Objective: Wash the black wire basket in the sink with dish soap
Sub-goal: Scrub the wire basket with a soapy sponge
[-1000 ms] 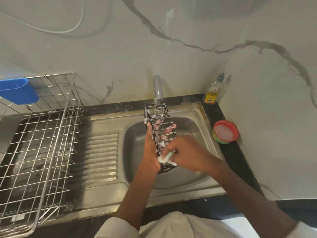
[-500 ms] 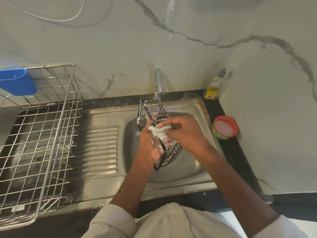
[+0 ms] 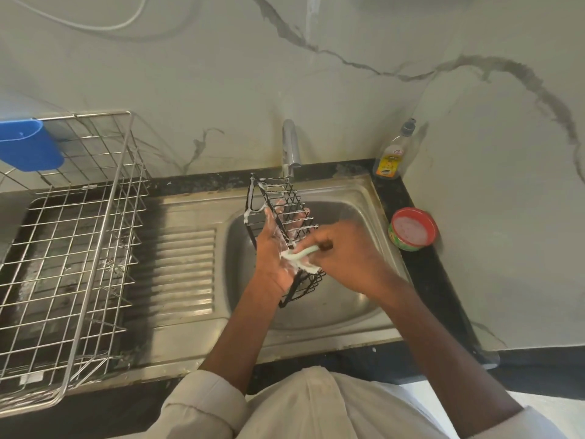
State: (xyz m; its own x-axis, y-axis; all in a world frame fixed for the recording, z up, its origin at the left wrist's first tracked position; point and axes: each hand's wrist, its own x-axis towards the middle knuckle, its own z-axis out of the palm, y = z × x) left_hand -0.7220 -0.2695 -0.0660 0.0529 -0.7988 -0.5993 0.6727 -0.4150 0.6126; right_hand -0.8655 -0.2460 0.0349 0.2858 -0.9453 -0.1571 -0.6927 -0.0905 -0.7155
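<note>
1. Black wire basket (image 3: 286, 231): held tilted above the sink (image 3: 345, 299) bowl, below the tap (image 3: 291, 147), foam on its upper frame.
2. Left hand (image 3: 273, 255): reached inside the basket, fingers showing through the mesh.
3. Right hand (image 3: 345, 253): fingers pinched on a soapy scrub pad (image 3: 300, 256), pressed against the basket side.
4. Risk, as judged: soap-slick wires slipping from the left hand, dropping the basket into the bowl.
5. Risk, as judged: pad snagging on the mesh, pinching fingers.
</note>
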